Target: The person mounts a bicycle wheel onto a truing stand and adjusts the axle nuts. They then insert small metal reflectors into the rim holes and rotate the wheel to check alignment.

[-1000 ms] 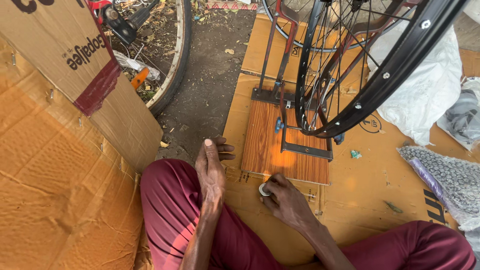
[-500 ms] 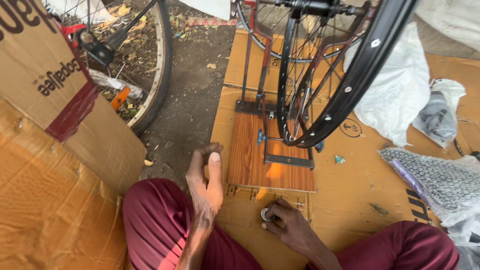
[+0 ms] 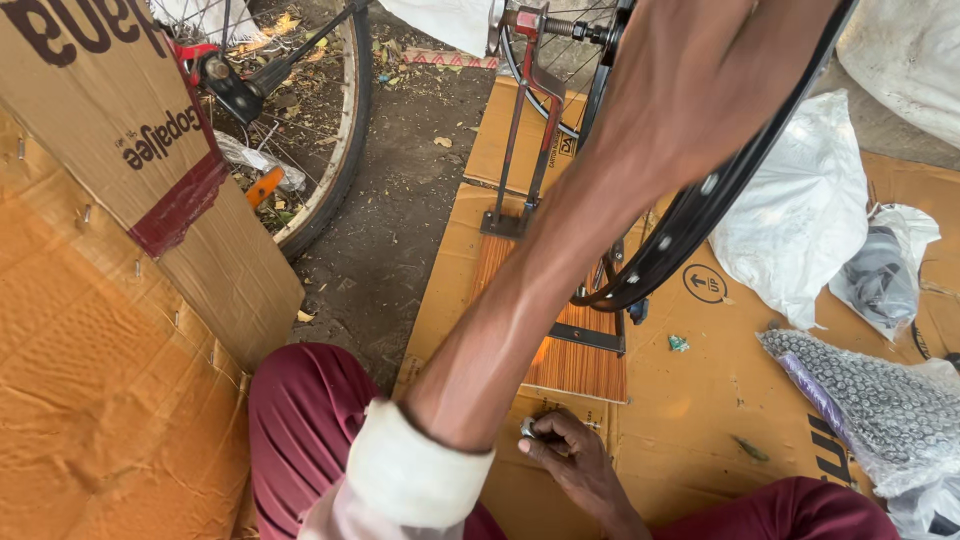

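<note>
Seated on flattened cardboard sheets [image 3: 720,400] spread over bare dirt, maroon trousers [image 3: 310,430] filling the near edge. Right hand [image 3: 575,462] low and near, just in front of the wooden base board [image 3: 575,365], fingers curled and pinched around a small round metal part [image 3: 527,428], likely a nut or bearing piece, too small to tell which; hand resting on the cardboard right at the near edge of the board. Left forearm [image 3: 580,230] stretched far and up across the middle of the view, rolled white sleeve cuff [image 3: 405,480] near the elbow, reaching toward the upper part of the black wheel rim [image 3: 700,215]; left hand itself out of view past the top edge, so cannot tell whether clenched or released. Black rim with spokes mounted upright in a metal truing stand [image 3: 525,120], red clamp and threaded axle at the far top, stand bolted onto the striped wooden board. To the far left, a second bicycle wheel with a pale tyre [image 3: 335,170] standing on the dirt, partly behind a large tilted cardboard box [image 3: 130,250] with stapled seams and a dark red tape strip. To the right, a white plastic bag [image 3: 800,220] lying on the cardboard, a clear bag with a dark object inside [image 3: 885,270] beyond it, and nearer, a clear bag packed with small dark metal pieces [image 3: 875,400]. A small green scrap [image 3: 679,343] on the cardboard just right of the board.
</note>
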